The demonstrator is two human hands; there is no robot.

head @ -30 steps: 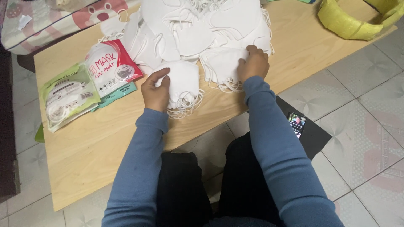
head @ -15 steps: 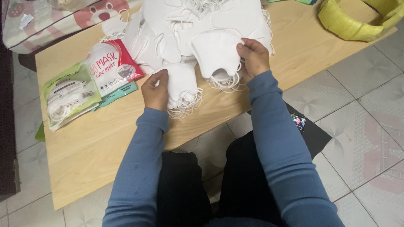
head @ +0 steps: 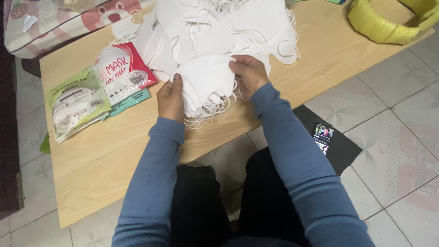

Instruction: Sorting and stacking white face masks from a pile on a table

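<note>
White face masks being gathered at the near edge of a wooden counter (head: 114, 155). The left hand (head: 170, 97) steadies a small stack of masks (head: 201, 93), fingers pressed to its side; the right hand (head: 249, 73) pinches one mask onto its top. A large loose heap (head: 219, 23), too tangled to count, remains unsorted behind. Three printed packets (head: 98, 91) lie left; one phone (head: 323, 137) rests on the floor.
</note>
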